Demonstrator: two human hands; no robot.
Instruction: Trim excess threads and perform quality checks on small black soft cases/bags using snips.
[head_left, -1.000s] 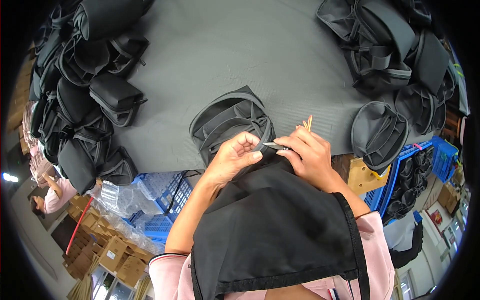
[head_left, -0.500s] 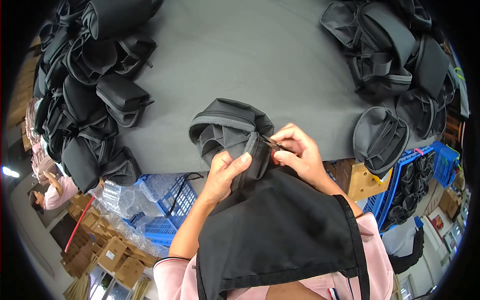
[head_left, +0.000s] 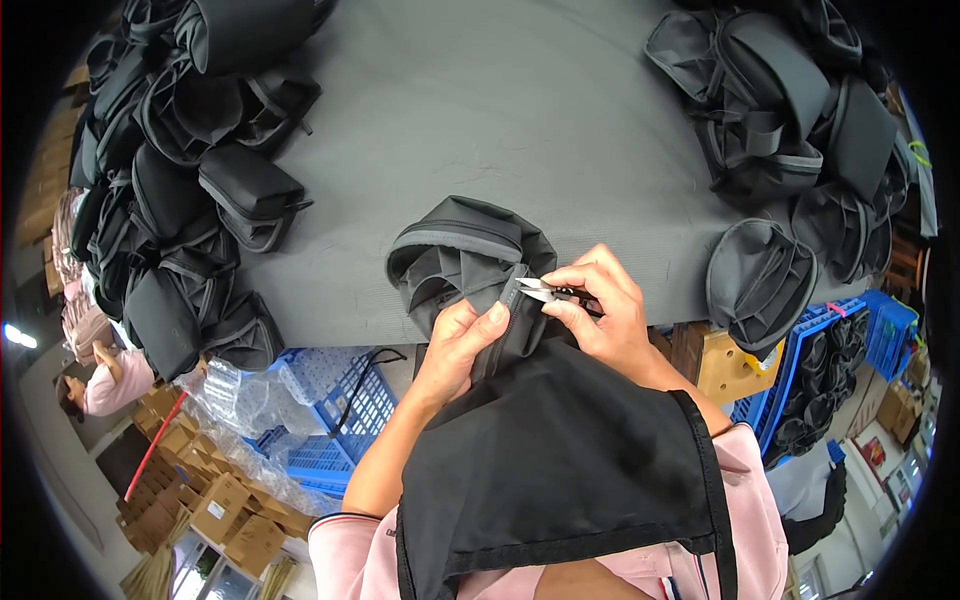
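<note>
A black zippered pouch (head_left: pixel 470 235) is held at the table's near edge, its mouth gaping and its inner pockets showing. My left hand (head_left: pixel 460 345) is closed on the pouch's near side, thumb pressed along the zipper edge. In my right hand (head_left: pixel 605 305) is a pair of small thread snips (head_left: pixel 555 291); the fingers and thumb pinch them. Their pale blades point left and meet the zipper edge just above my left thumb. Whether a thread lies between the blades is too small to tell.
Black pouches are heaped on the grey table (head_left: pixel 480 110) at left (head_left: pixel 175 210) and right (head_left: pixel 775 70). A single open pouch (head_left: pixel 760 280) lies near the right front edge. Blue crates (head_left: pixel 350 400) stand below, beside clear plastic wrap and cardboard boxes (head_left: pixel 225 510). A person (head_left: pixel 110 380) is at far left.
The snips have turned in my right hand, so their blades now point more squarely left and look brighter. The pouch and my left hand have shifted slightly right.
</note>
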